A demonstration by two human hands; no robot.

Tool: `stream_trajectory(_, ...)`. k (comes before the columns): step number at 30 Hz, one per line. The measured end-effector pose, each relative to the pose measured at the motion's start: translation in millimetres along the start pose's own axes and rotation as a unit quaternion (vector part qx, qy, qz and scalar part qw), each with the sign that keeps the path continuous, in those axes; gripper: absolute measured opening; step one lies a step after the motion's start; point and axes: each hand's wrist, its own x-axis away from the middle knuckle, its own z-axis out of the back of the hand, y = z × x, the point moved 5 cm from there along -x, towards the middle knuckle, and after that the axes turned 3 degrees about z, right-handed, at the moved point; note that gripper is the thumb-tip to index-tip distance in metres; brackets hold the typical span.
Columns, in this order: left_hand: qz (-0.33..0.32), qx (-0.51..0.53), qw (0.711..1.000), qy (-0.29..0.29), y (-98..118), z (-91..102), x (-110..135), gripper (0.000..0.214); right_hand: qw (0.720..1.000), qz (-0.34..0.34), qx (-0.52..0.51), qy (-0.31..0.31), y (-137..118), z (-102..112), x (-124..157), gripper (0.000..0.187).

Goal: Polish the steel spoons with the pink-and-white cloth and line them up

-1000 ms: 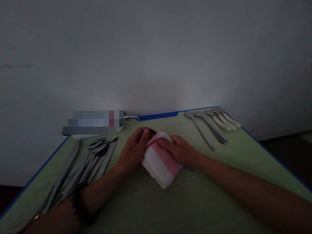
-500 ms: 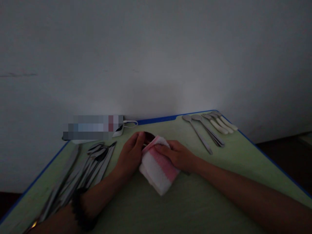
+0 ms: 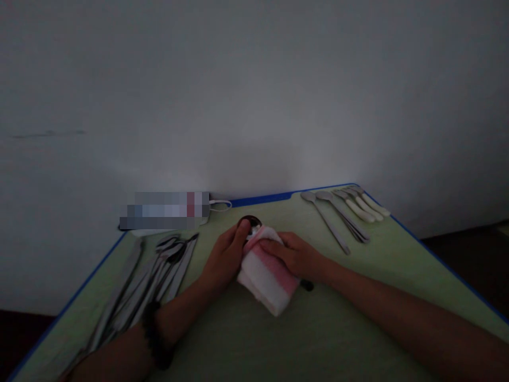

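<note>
My left hand (image 3: 226, 253) is closed on the round, shiny head of a metal spoon (image 3: 250, 225), its thumb resting over the bowl. A folded pink-and-white cloth (image 3: 270, 273) wraps the spoon's middle and hides most of it. My right hand (image 3: 296, 255) grips the cloth, pressing it around the spoon. A dark handle end (image 3: 307, 285) sticks out below the right hand. Both hands are held above the middle of the green table (image 3: 238, 350).
Loose metal cutlery (image 3: 159, 270) is piled at the left, beside my forearm. At the back right lie long-handled spoons (image 3: 330, 212) and several white-handled forks (image 3: 360, 204). A blurred device (image 3: 167, 212) with a white cable (image 3: 221, 203) stands at the back left, near the wall (image 3: 254, 106).
The view has shifted slightly, so everything sits a little further right. More of the spoon's shiny bowl shows above the cloth, and its dark handle end shows more clearly below my right hand.
</note>
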Motion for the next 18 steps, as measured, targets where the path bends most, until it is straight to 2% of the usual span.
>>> stream_trajectory(4,0.003,0.013,1.0,0.001,-3.4,1.0,0.2,0.042,1.0,-0.008,0.003,0.012,-1.4,0.2,1.7,0.031)
stream_trajectory(11,-0.001,0.044,0.999,-0.02,7.3,0.6,4.0,0.04,0.999,-0.021,-0.008,0.042,1.5,0.9,3.6,0.032)
stream_trajectory(18,0.004,0.093,0.994,-0.06,-0.6,-1.9,5.1,0.041,0.983,-0.137,-0.123,0.008,15.9,6.7,5.7,0.031)
